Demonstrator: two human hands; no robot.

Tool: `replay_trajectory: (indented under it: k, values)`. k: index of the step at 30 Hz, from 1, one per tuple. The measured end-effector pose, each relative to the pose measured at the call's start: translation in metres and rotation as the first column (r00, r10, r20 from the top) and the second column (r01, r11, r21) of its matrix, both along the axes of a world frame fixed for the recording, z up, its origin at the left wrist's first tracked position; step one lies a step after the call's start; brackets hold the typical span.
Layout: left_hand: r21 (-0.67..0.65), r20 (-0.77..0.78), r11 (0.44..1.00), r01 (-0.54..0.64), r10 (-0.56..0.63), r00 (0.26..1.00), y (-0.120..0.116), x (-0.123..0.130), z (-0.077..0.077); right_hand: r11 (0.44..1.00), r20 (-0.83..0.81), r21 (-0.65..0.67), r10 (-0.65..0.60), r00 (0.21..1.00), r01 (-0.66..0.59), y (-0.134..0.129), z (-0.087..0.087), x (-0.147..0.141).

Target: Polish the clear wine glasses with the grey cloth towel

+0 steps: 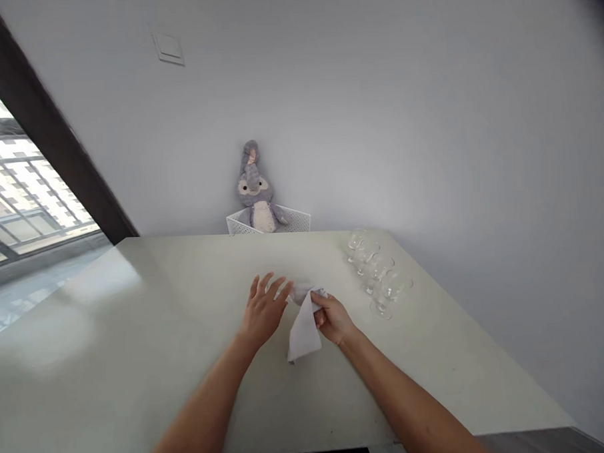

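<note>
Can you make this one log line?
left hand: spread open | right hand: holding thin white cloth | clear stemmed glasses: on pale glossy table

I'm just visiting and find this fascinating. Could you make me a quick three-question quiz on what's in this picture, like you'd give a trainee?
1. True or false: the plush toy sits in a white basket.

2. Which hand grips the white cloth?
A) Left
B) Right
C) Neither

3. Fill in the blank: the row of clear glasses is on the person's ____ side of the table.

Key:
1. True.
2. B, the right hand.
3. Right.
</note>
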State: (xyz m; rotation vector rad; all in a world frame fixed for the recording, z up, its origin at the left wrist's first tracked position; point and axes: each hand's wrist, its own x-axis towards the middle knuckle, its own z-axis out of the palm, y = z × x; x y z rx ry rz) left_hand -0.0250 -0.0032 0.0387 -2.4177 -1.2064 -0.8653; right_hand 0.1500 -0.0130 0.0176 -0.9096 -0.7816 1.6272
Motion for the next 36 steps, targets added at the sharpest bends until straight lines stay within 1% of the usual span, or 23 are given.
replay_trajectory:
  k: [3, 5, 6, 7, 8, 10, 12, 13, 14, 16, 18, 19, 21, 23, 26, 28, 29, 30, 31, 32, 34, 35, 36]
  values:
    - [-0.058, -0.061, 0.998, 0.009, -0.013, 0.998, 0.003, -0.003, -0.003, 0.995, 0.082, 0.063, 0.069, 0.994, -0.075, 0.000, 0.000, 0.002]
    - [-0.117, -0.065, 0.993, 0.026, -0.034, 0.997, 0.005, -0.005, -0.005, 0.978, 0.240, 0.156, 0.101, 0.965, -0.141, 0.001, 0.003, 0.007]
    - [-0.155, -0.058, 0.987, 0.034, -0.043, 0.997, 0.006, -0.005, -0.006, 0.965, 0.342, 0.202, 0.093, 0.935, -0.170, 0.002, 0.004, 0.010]
    - [-0.195, -0.047, 0.980, 0.031, -0.041, 0.998, 0.007, -0.006, -0.007, 0.951, 0.448, 0.249, 0.055, 0.893, -0.184, 0.003, 0.005, 0.014]
    - [-0.237, -0.031, 0.971, 0.014, -0.022, 0.999, 0.008, -0.007, -0.007, 0.936, 0.548, 0.303, -0.016, 0.836, -0.181, 0.004, 0.007, 0.018]
    - [-0.327, 0.016, 0.943, -0.059, 0.068, 0.998, 0.009, -0.009, -0.006, 0.888, 0.678, 0.441, -0.233, 0.697, -0.132, 0.008, 0.008, 0.026]
    - [-0.433, 0.089, 0.891, -0.139, 0.196, 0.977, 0.011, -0.011, -0.004, 0.813, 0.683, 0.579, -0.445, 0.579, -0.058, 0.009, 0.008, 0.032]
    - [-0.488, 0.128, 0.859, -0.157, 0.248, 0.960, 0.012, -0.011, -0.004, 0.783, 0.660, 0.622, -0.508, 0.554, -0.023, 0.009, 0.008, 0.033]
    - [-0.536, 0.163, 0.830, -0.155, 0.282, 0.945, 0.013, -0.012, -0.004, 0.770, 0.636, 0.638, -0.532, 0.559, 0.007, 0.009, 0.007, 0.032]
    - [-0.592, 0.217, 0.797, -0.116, 0.297, 0.930, 0.014, -0.011, -0.006, 0.791, 0.605, 0.612, -0.487, 0.630, 0.024, 0.005, 0.004, 0.024]
    - [-0.600, 0.256, 0.798, -0.064, 0.267, 0.929, 0.013, -0.008, -0.010, 0.822, 0.583, 0.570, -0.407, 0.703, 0.004, 0.001, 0.001, 0.012]
    - [-0.592, 0.271, 0.805, -0.039, 0.245, 0.931, 0.012, -0.006, -0.012, 0.836, 0.576, 0.549, -0.382, 0.723, 0.004, -0.002, -0.001, 0.005]
    - [-0.568, 0.286, 0.823, -0.001, 0.199, 0.937, 0.009, -0.001, -0.015, 0.856, 0.559, 0.514, -0.382, 0.736, 0.054, -0.005, -0.004, -0.004]
    - [-0.552, 0.290, 0.833, 0.031, 0.156, 0.944, 0.006, 0.004, -0.017, 0.865, 0.547, 0.481, -0.422, 0.723, 0.141, -0.006, -0.005, -0.006]
    - [-0.579, 0.296, 0.813, 0.063, 0.137, 0.945, 0.003, 0.007, -0.016, 0.836, 0.540, 0.485, -0.517, 0.664, 0.256, -0.006, -0.003, 0.001]
    - [-0.610, 0.285, 0.791, 0.038, 0.174, 0.943, 0.003, 0.005, -0.015, 0.779, 0.549, 0.549, -0.609, 0.572, 0.303, -0.007, 0.001, 0.008]
    - [-0.623, 0.274, 0.782, 0.013, 0.202, 0.940, 0.005, 0.004, -0.015, 0.740, 0.561, 0.606, -0.658, 0.503, 0.292, -0.009, 0.003, 0.010]
    - [-0.629, 0.263, 0.777, -0.012, 0.227, 0.938, 0.006, 0.003, -0.016, 0.698, 0.576, 0.675, -0.700, 0.422, 0.237, -0.010, 0.005, 0.011]
    - [-0.627, 0.256, 0.779, -0.022, 0.232, 0.939, 0.007, 0.002, -0.017, 0.661, 0.593, 0.739, -0.731, 0.339, 0.133, -0.011, 0.007, 0.010]
    - [-0.608, 0.246, 0.794, -0.017, 0.209, 0.946, 0.007, 0.002, -0.018, 0.627, 0.607, 0.779, -0.751, 0.260, -0.008, -0.013, 0.008, 0.009]
    - [-0.540, 0.211, 0.841, 0.017, 0.116, 0.971, 0.006, 0.003, -0.021, 0.562, 0.618, 0.772, -0.773, 0.143, -0.296, -0.015, 0.010, 0.002]
    - [-0.509, 0.186, 0.860, 0.035, 0.070, 0.980, 0.004, 0.005, -0.023, 0.534, 0.617, 0.744, -0.779, 0.108, -0.402, -0.016, 0.010, -0.001]
    - [-0.481, 0.158, 0.875, 0.050, 0.031, 0.987, 0.001, 0.008, -0.023, 0.513, 0.616, 0.718, -0.783, 0.087, -0.471, -0.016, 0.011, -0.004]
